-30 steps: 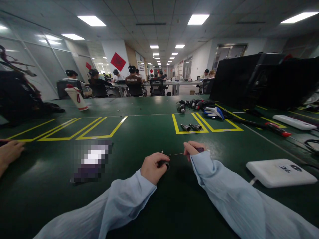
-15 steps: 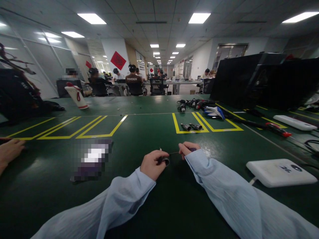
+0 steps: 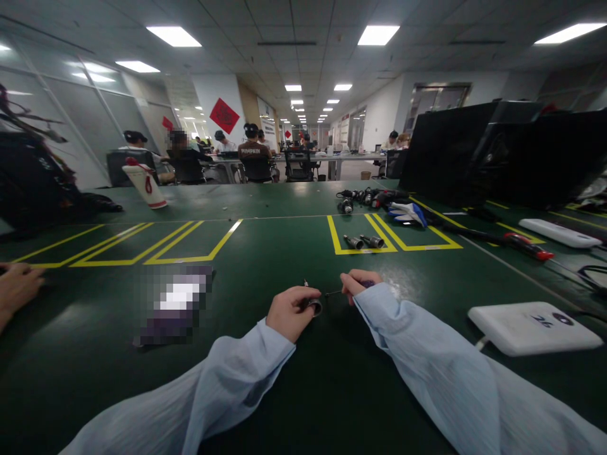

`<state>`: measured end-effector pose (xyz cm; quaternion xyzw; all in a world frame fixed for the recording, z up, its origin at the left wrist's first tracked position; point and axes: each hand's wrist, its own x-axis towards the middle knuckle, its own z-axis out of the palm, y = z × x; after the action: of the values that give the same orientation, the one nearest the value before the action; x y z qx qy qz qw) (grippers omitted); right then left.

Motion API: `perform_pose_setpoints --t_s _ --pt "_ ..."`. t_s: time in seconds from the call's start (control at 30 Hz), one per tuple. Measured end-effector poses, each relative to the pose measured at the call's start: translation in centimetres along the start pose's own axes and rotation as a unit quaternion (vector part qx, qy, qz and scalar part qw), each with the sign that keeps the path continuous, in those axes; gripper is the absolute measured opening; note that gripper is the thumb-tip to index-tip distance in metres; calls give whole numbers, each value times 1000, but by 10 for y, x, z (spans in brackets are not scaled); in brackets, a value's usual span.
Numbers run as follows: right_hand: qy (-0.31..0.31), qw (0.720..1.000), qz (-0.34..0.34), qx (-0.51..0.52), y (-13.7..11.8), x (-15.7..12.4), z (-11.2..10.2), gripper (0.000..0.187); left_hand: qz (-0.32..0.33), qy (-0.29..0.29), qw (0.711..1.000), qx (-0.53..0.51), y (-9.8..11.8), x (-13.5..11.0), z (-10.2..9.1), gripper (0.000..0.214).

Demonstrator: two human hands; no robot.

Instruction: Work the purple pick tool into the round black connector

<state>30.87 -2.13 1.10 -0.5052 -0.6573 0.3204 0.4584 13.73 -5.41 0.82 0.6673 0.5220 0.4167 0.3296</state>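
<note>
Holding a small dark round part (image 3: pixel 313 307) against the green table (image 3: pixel 284 246), the left hand (image 3: pixel 290 312) has its fingers closed on it, near the middle of the table's near edge. The right hand (image 3: pixel 359 284) pinches the purple-handled end of a thin tool (image 3: pixel 334 292), whose fine shaft points at the part and almost touches it — whether the tip is seated I cannot tell. As I judge it, the work on this one part is under way and not finished: the tool is at the part, and nothing near the hands looks set aside as done.

Counted: one part in hand and one thin tool. Inside the yellow-taped box (image 3: pixel 363 243) toward the far side lie two small metal cylinders (image 3: pixel 363 241). Beyond it, near the far right, sits a cluster of similar pieces (image 3: pixel 363 199) — too tangled to count — beside a white and blue glove (image 3: pixel 406 213). One red-handled screwdriver (image 3: pixel 526 246) lies toward the right edge, and two flat white boxes (image 3: pixel 533 327) rest on the right side. A co-worker's hand (image 3: pixel 16 287) rests at the left edge.
</note>
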Motion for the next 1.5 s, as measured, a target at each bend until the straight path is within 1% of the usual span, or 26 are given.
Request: perform_pose_setpoints --t_s 0.1,0.33,0.47,0.6,0.7,0.83,0.97,1.1,1.2,1.3,1.4,1.5 --pt "-6 1000 -6 0 0 0 0 33 -8 1 1000 -11 0 0 0 26" --pt "-9 1000 8 1 -2 -2 -1 33 5 11 999 -33 -7 1 0 24" --pt "-5 1000 13 1 -3 -2 0 33 -6 11 999 -41 -6 2 -1 24" --pt "-1 998 55 38 -2 0 0 32 -36 13 998 -49 -1 3 -1 24" --pt "-3 993 98 71 -1 2 -1 31 -61 20 994 -86 2 4 -1 25" --pt "-2 991 117 66 1 4 -2 31 -73 34 991 -111 4 5 -2 23" --pt "-5 991 108 85 5 5 -1 33 -98 23 985 -143 5 6 -4 25" --pt "3 987 95 133 4 4 -1 36 -123 2 973 -198 3 9 -8 34" --pt "22 981 89 170 -1 3 -3 37 -114 27 965 -233 -1 12 -10 40" --pt "41 977 84 190 -6 1 -6 37 -108 57 956 -266 -6 14 -13 40" --pt "49 971 47 229 -13 -4 -10 35 -125 55 949 -283 -8 14 -15 42" --pt "35 963 -16 268 -21 -12 -11 34 -139 50 944 -294 -7 13 -14 42"
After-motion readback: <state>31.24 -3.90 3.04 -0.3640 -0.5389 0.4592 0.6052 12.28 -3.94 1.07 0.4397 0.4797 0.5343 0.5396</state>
